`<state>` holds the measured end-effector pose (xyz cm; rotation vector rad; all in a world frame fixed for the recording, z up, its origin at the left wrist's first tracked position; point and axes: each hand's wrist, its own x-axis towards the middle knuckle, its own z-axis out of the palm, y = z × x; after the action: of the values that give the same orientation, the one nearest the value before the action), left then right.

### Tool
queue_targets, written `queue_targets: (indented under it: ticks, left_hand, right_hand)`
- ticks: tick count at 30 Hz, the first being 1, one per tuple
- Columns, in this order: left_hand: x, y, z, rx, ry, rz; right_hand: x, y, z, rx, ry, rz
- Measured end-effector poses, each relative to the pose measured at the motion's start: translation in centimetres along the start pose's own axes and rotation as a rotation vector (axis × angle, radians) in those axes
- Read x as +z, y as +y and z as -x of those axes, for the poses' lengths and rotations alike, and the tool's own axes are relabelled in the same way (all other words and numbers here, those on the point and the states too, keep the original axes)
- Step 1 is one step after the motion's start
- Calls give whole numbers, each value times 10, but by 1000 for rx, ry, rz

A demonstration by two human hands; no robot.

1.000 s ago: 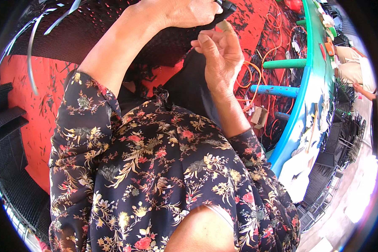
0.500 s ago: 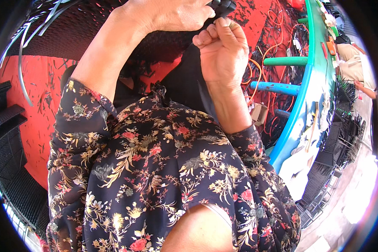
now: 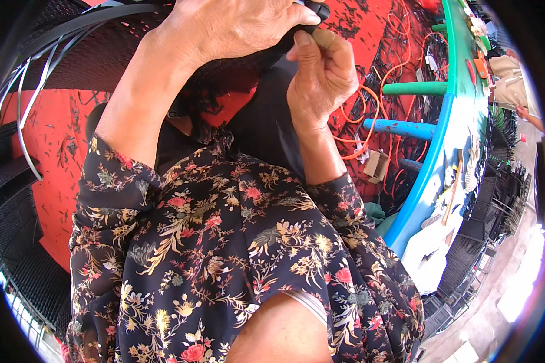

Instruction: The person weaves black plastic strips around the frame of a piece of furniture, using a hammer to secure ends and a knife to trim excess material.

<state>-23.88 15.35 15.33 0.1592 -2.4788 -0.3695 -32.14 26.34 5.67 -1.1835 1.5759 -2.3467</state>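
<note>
A large black woven wicker piece (image 3: 66, 71) spans the upper left, its weave running behind my left forearm. My left hand (image 3: 233, 27) is closed over its dark edge at the top of the view, thumb tip pointing right. Just right of that thumb shows a short black end (image 3: 318, 10). My right hand (image 3: 322, 75) is closed in a pinch right below it, a tan wrap round one finger. Whatever lies between those fingertips is too small or hidden to make out. A wide black strip (image 3: 109, 12) and several thin pale strips (image 3: 33, 109) curve out at the left.
Black scraps litter the red floor covering (image 3: 54, 181). Orange hose (image 3: 369, 100) coils near a small cardboard box (image 3: 376, 166). A green and blue bench (image 3: 430, 175) with legs stands at right, loaded with tools. Black wicker pieces (image 3: 12, 212) stand left; another person (image 3: 511, 85) is far right.
My right hand has turned, bringing thumb and wrapped finger up against the black edge. My left hand sits slightly lower. The wide black strip has come into view at upper left.
</note>
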Motion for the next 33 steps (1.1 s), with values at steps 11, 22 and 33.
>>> queue_targets:
  ticks: [11,22,33]
  left_hand:
    - [2,-20,-5,49,-75,182]
    - [-9,-26,-5,14,-138,237]
    - [-13,-19,-8,118,-92,57]
  right_hand:
    - [-12,47,-17,-73,-126,-247]
    - [5,56,-30,-592,-134,304]
    - [19,55,-20,-365,-76,194]
